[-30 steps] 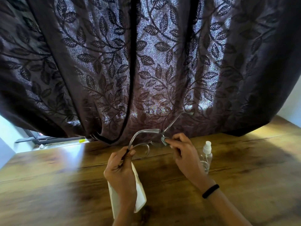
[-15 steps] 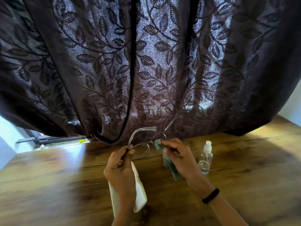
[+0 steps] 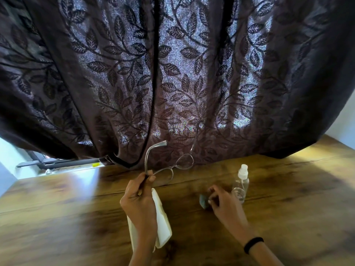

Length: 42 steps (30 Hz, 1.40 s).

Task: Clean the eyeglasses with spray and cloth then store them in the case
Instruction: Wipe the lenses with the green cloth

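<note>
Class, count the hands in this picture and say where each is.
2. The left hand holds the eyeglasses up by one temple. The right hand pinches the teal cloth low over the table, beside the spray bottle. No others show.

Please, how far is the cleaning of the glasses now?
Wiping looks done or paused: a moment ago the cloth rubbed a lens; now the right hand holds the cloth down at the table, beside the bottle. In hand: the left hand holds the glasses up by one temple. Left: folding them and putting them in the case, which lies under the left hand.
</note>
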Tool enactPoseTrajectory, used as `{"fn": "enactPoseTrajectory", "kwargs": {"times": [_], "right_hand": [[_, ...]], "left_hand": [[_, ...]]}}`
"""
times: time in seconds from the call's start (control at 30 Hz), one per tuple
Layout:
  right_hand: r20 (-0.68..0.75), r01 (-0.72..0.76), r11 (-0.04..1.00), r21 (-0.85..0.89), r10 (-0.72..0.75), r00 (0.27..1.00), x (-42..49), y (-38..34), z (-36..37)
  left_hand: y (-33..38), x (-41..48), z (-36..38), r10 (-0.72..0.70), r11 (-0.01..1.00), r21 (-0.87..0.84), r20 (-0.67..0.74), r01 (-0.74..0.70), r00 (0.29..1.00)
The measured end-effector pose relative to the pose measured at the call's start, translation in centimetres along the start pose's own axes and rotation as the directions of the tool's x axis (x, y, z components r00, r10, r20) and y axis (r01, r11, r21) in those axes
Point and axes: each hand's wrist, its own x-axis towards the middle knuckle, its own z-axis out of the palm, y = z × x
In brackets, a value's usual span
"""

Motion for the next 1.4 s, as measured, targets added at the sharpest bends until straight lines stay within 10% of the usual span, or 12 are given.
{"fn": "enactPoseTrajectory", "kwargs": {"times": [0.2, 0.37, 0.8, 1.03, 1.17, 1.4], "right_hand": [[-0.194, 0.105, 0.96, 0.261, -0.054, 0.98, 0.2, -1.6, -1.3], [-0.238, 0.123, 0.601, 0.789, 0.115, 0.965, 2.1, -4.0, -4.4], [-0.203, 0.142, 0.634, 0.76, 0.025, 0.979, 3.2, -5.1, -5.4], [-0.429, 0.389, 0.846, 0.366, -0.218, 0.877, 2.1, -7.4, -7.3], [-0.396, 0.441, 0.866, 0.236, -0.329, 0.857, 1.5, -8.3, -7.3], [-0.315, 0.484, 0.866, 0.13, -0.427, 0.848, 0.8, -8.9, -6.6]], "left_hand": [[-0.2, -0.3, 0.0, -0.112, 0.99, -0.086, 0.026, 0.113, 0.993], [-0.6, -0.4, -0.1, -0.216, 0.966, -0.13, 0.054, 0.222, 0.975], [-1.7, -0.4, -0.9, -0.331, 0.939, -0.038, 0.162, 0.341, 0.93], [0.2, -1.2, -0.2, 0.039, 0.974, 0.222, 0.035, -0.045, 0.999], [2.8, -1.4, 0.6, 0.399, 0.842, 0.243, 0.321, -0.481, 0.859], [4.2, -0.9, 2.3, 0.324, 0.749, 0.289, 0.625, -0.596, 0.711]]}}
